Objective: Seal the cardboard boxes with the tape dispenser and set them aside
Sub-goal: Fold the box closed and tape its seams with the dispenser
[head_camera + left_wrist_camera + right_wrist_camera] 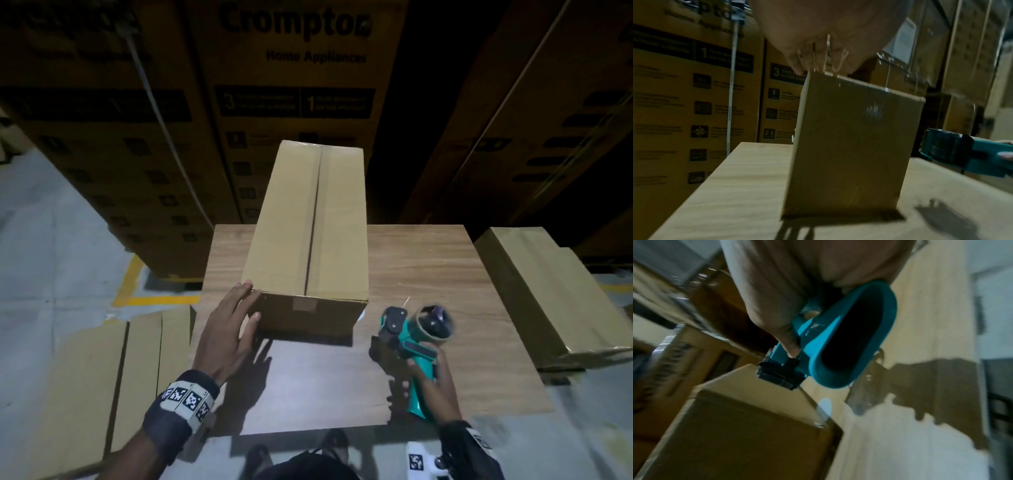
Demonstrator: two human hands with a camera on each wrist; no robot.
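Note:
A long plain cardboard box (308, 222) lies on the wooden table (428, 274), its top seam running away from me with tape along it and down the near end. My left hand (233, 325) touches the box's near left corner with straight fingers (818, 53); the box's near end (851, 146) fills the left wrist view. My right hand (428, 373) grips the handle of a teal tape dispenser (414, 342), held above the table just right of the box. In the right wrist view my fingers wrap the dispenser (838, 340) beside the box (748, 434).
A second sealed cardboard box (555, 301) sits to the right of the table. Flat cardboard (102, 377) lies on the floor at the left. Tall stacks of printed cartons (291, 85) stand close behind the table. A yellow floor line (137, 294) marks the left side.

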